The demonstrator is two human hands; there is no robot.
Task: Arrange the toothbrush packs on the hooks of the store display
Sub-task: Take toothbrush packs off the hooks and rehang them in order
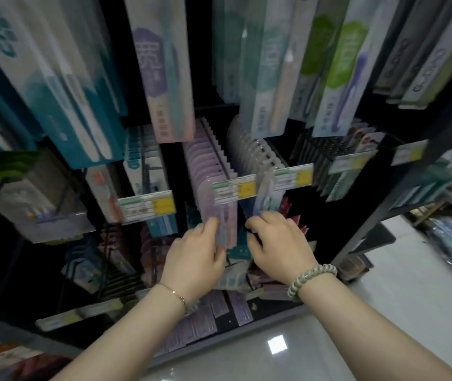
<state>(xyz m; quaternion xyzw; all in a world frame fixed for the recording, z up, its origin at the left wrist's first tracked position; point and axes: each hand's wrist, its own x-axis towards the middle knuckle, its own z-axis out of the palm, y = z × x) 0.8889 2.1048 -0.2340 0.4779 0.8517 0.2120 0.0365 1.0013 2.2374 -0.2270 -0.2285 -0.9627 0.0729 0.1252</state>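
Two rows of toothbrush packs hang on hooks at the middle of the black display. The left row is pink point(208, 166), the right row is clear and whitish point(252, 149). My left hand point(194, 257) grips the lower end of the front pink pack point(226, 226). My right hand point(277, 243) curls its fingers round the lower end of the front pack of the right row point(267, 202). Yellow-and-white price tags point(233, 189) sit at the hook tips just above both hands.
Larger toothbrush packs point(164, 78) hang on hooks overhead and to both sides. More packs point(219, 306) hang or lie on the lower rows under my wrists. The black display frame point(370, 215) ends at the right, beyond it a glossy floor point(384, 312).
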